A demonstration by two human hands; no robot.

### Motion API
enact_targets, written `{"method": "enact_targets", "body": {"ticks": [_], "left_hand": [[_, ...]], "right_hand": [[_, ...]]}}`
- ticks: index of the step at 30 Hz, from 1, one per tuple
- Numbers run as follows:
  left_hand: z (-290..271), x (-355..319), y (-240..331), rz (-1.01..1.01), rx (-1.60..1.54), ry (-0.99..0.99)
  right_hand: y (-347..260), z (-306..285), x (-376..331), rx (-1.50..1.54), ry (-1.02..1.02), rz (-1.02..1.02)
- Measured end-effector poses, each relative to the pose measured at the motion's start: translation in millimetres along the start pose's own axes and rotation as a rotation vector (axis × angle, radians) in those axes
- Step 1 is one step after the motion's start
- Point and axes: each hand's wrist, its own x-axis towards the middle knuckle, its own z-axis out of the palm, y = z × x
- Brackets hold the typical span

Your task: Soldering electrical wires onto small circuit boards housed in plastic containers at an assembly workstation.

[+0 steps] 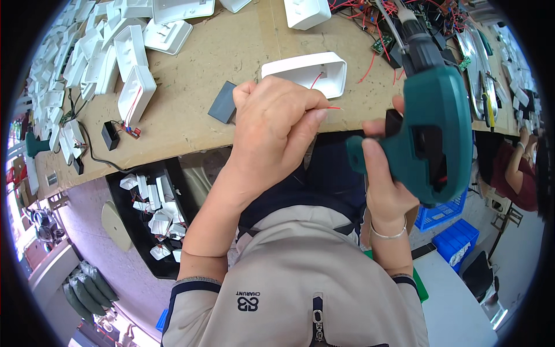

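Note:
My left hand [277,118] is closed in a pinch, and a short red wire [334,108] with a bare tip sticks out between thumb and fingertip. Just behind it a white plastic housing [335,84] lies with its open side showing, a red wire inside. At the left of that hand is a dark grey block [222,102], partly covered by the fingers. My right hand [384,173] grips a green pistol-shaped soldering gun [439,127], raised above the table edge and pointing away from me. A thin metal tube runs beside its black nose. The gun hides some of my fingers.
Many white housings [130,49] are piled at the far left of the table [231,46]. A black box with a small circuit board [132,132] lies near the left edge. Tangled red wires and circuit boards [381,43] lie far right. A black bin [139,254] stands below left.

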Motion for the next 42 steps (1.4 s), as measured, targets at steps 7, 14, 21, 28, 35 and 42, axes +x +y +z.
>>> {"method": "enact_targets", "body": {"ticks": [7,14,21,28,35,42], "left_hand": [[1,1,-5,-0.001,-0.112,-0.014],[-5,3,-4,-0.027,-0.101,-0.071],[-5,1,-6,0.019,-0.111,-0.046],[2,-2,-11,0.055,-0.124,0.065],[7,-2,-10,0.078,0.049,0.089],[22,2,-1,0.037,0.318,0.222]], "right_hand": [[2,18,18,-0.100,0.007,-0.083],[-3,26,24,-0.095,-0.064,-0.132],[-1,24,25,-0.102,-0.073,-0.191],[6,25,21,-0.018,-0.044,-0.123],[2,12,17,-0.039,0.031,-0.124],[-19,-16,-16,0.167,0.288,0.231]]}}
